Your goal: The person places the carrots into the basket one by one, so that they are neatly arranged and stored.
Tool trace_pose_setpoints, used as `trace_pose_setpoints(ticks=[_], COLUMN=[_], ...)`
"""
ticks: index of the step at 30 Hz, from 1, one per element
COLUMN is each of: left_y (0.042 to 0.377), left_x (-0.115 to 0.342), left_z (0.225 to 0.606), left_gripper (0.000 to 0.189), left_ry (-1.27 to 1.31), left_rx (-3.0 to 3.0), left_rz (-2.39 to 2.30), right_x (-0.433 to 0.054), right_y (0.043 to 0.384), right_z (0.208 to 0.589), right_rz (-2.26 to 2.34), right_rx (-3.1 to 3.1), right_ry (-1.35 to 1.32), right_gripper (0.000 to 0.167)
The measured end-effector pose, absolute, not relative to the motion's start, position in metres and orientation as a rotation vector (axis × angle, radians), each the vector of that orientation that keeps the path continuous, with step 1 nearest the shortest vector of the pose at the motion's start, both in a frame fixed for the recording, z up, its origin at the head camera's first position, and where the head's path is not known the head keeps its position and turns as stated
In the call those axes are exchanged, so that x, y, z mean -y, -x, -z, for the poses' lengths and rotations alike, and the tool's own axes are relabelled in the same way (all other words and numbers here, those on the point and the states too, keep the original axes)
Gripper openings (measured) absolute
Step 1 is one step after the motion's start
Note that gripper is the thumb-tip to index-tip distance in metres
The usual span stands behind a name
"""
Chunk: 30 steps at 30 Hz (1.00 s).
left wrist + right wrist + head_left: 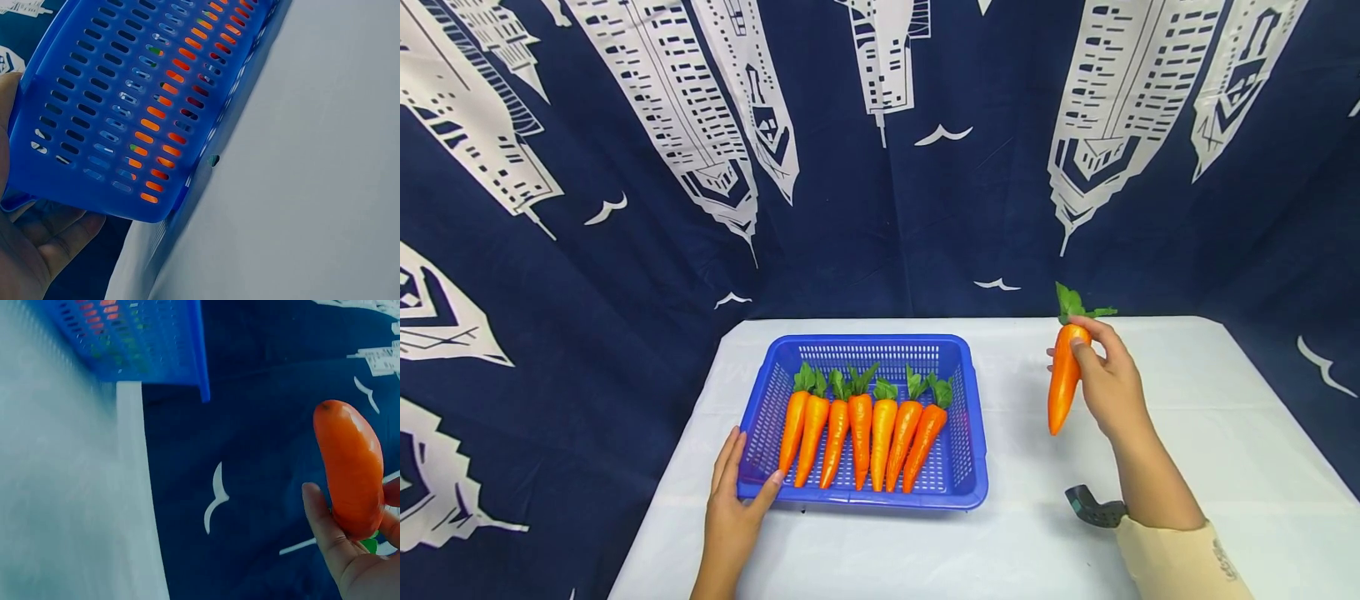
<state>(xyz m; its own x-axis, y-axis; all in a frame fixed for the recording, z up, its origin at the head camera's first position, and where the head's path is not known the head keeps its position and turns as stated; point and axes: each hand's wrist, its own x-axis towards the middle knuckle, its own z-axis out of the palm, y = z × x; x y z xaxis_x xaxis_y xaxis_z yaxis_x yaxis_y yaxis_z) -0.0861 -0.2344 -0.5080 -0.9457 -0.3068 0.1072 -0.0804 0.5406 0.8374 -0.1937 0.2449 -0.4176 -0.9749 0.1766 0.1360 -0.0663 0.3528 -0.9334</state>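
Observation:
An orange carrot (1065,375) with green leaves hangs tip down over the right part of the table. My right hand (1108,375) grips it near its leafy top, and the right wrist view shows the carrot (351,469) between thumb and fingers. To the left stands a blue plastic basket (880,498) with slotted walls. Inside it several carrots (861,437) lie side by side, leaves toward the back. My left hand (733,500) holds the basket's front left corner, thumb over the front rim and fingers along the left side. Through the slots in the left wrist view, orange shows.
A white cloth covers the table (1022,533). Behind it and at both sides hangs a dark blue curtain (880,233) printed with white buildings and birds. A dark device (1096,507) sits at my right wrist, beside the beige sleeve (1180,558).

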Motion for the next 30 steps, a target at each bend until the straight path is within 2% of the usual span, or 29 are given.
trace_pose_setpoints(ticks=[8, 23, 30], left_y=[0.086, 0.086, 0.086], left_x=[0.233, 0.233, 0.234], left_z=[0.506, 0.505, 0.505], left_gripper=[0.082, 0.082, 0.083], left_ry=[-0.325, -0.326, -0.32], left_rx=[2.548, 2.55, 2.547], left_rz=[1.374, 1.37, 1.376], right_x=[-0.224, -0.187, -0.172], right_y=[0.191, 0.193, 0.198], right_z=[0.405, 0.401, 0.404], right_rz=[-1.572, -1.654, -1.731], right_rx=[2.468, 2.435, 2.448], right_ry=[0.006, -0.154, -0.313], right_gripper=[0.048, 0.049, 0.058])
